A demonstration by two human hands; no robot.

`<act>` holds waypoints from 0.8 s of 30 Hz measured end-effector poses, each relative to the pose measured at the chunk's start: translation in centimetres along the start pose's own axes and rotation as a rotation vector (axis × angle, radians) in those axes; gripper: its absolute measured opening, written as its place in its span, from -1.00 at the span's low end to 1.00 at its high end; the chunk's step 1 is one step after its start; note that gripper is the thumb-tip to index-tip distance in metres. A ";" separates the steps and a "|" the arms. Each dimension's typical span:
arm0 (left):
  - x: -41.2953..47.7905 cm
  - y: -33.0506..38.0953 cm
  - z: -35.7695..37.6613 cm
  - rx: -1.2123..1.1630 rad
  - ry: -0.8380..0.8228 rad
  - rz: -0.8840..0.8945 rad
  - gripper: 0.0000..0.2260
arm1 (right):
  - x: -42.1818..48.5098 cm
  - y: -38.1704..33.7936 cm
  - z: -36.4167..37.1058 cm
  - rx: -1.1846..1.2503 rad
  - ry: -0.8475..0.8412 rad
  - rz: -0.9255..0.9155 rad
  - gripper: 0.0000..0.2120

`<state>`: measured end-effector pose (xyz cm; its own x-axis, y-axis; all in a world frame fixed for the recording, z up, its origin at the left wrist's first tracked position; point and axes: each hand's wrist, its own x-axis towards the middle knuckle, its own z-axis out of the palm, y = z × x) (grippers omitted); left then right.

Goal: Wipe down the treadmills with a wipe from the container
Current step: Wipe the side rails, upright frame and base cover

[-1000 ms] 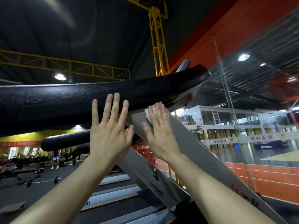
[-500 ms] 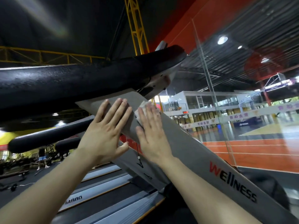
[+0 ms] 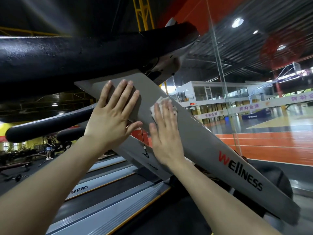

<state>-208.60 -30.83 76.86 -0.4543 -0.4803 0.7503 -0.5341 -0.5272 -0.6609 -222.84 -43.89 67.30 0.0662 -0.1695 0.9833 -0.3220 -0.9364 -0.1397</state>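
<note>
Grey treadmill upright under both our palms, wipe pinned flat.
Our right hand lies with straight fingers over the white wipe, pressing it to the sloped panel rather than gripping it; its crumpled edge shows just past the fingertips. We judge that flat pressure spreads the wipe wide. Our left hand, just beside the right, is empty, with fingers spread flat higher on the same panel, likely to brace us. Above both hands runs the black padded handrail; the Wellness lettering lies beyond the right wrist.
</note>
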 end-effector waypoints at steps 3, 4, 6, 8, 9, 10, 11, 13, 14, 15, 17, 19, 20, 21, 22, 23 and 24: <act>0.0 0.2 -0.2 0.023 -0.011 -0.010 -0.15 | -5.1 3.6 0.0 -0.061 -0.003 0.024 -0.38; 0.0 0.3 -0.3 0.031 -0.010 -0.016 -0.15 | -7.3 5.5 -0.2 -0.084 -0.003 0.118 -0.37; 0.0 0.4 -0.4 0.041 -0.014 -0.024 -0.16 | -10.2 8.2 -0.6 -0.087 -0.017 0.407 -0.34; 0.0 0.4 -0.4 0.051 -0.026 -0.030 -0.16 | -9.7 7.8 -0.3 -0.079 -0.012 0.558 -0.31; -0.1 0.4 -0.3 0.053 -0.026 -0.033 -0.16 | -8.3 6.5 0.0 -0.087 0.010 0.501 -0.32; -0.1 0.4 -0.3 0.050 -0.023 -0.033 -0.16 | -6.5 4.6 0.4 -0.091 0.028 0.378 -0.36; -0.1 0.4 -0.4 0.043 -0.018 -0.029 -0.16 | -4.8 2.5 0.7 -0.088 0.026 0.235 -0.39; 0.0 0.4 -0.6 0.030 -0.014 -0.024 -0.16 | -2.6 -0.5 0.9 -0.066 0.011 0.048 -0.38; 0.0 0.5 -0.7 0.027 -0.021 -0.026 -0.16 | -2.3 -0.8 0.7 -0.049 0.007 0.019 -0.37; 0.0 0.5 -0.8 0.030 -0.035 -0.033 -0.15 | -2.9 -0.3 0.4 -0.034 -0.005 0.009 -0.37; 0.1 0.6 -1.1 0.052 -0.071 -0.050 -0.14 | -6.0 2.4 -0.2 -0.034 -0.048 0.032 -0.37; 0.1 0.5 -1.5 0.038 -0.090 -0.052 -0.11 | -10.5 6.7 -1.1 -0.075 -0.088 0.183 -0.38; 0.1 0.6 -1.8 0.020 -0.096 -0.053 -0.09 | -12.6 9.0 -1.8 -0.093 -0.119 0.298 -0.39; 0.1 0.6 -2.1 -0.001 -0.103 -0.057 -0.09 | -14.0 11.0 -2.5 -0.107 -0.157 0.404 -0.39; 0.1 0.7 -2.4 -0.020 -0.112 -0.062 -0.09 | -14.5 12.5 -3.1 -0.108 -0.192 0.486 -0.37; 0.2 0.9 -2.7 -0.030 -0.119 -0.063 -0.11 | -13.9 13.3 -3.3 -0.088 -0.208 0.534 -0.34; 0.4 1.3 -3.1 -0.029 -0.122 -0.057 -0.13 | -12.3 13.2 -3.3 -0.063 -0.196 0.538 -0.32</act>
<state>-211.70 -29.50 76.36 -0.3338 -0.5324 0.7779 -0.5780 -0.5363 -0.6151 -231.01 -53.16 53.76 0.0492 -0.6767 0.7347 -0.4141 -0.6832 -0.6015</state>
